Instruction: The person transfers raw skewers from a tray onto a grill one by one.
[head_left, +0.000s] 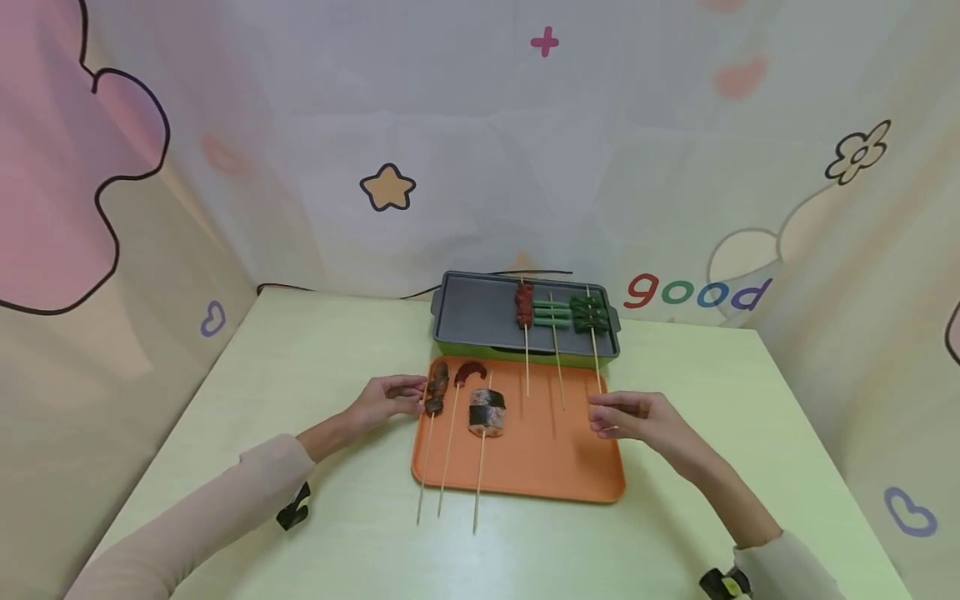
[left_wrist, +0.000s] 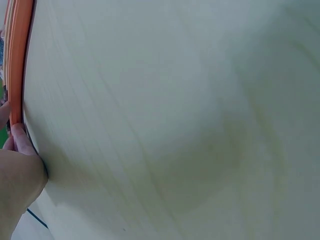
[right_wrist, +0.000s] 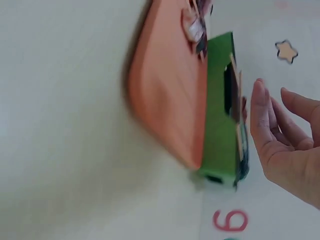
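At the left end of the orange tray (head_left: pixel 555 475), my left hand (head_left: pixel 386 402) pinches the rim, beside a skewer of brown meat pieces (head_left: pixel 437 387). Next to that skewer lie one with a dark red curved piece (head_left: pixel 471 369) and one with a pale block wrapped in a black band (head_left: pixel 487 412). My right hand (head_left: pixel 637 417) hovers over the tray's right side, fingers apart and holding nothing, by the stick end of the green leafy skewer (head_left: pixel 590 313). That skewer lies on the grill pan (head_left: pixel 476 308) with a red meat skewer (head_left: pixel 524 305) and a green bean skewer (head_left: pixel 552 313).
The grill's green base (right_wrist: pixel 220 135) stands right behind the tray. A dark cord (head_left: pixel 285 287) runs along the back of the pale table (head_left: pixel 322 333). Printed fabric walls (head_left: pixel 487 192) enclose the back and sides. Several stick ends overhang the tray's front edge.
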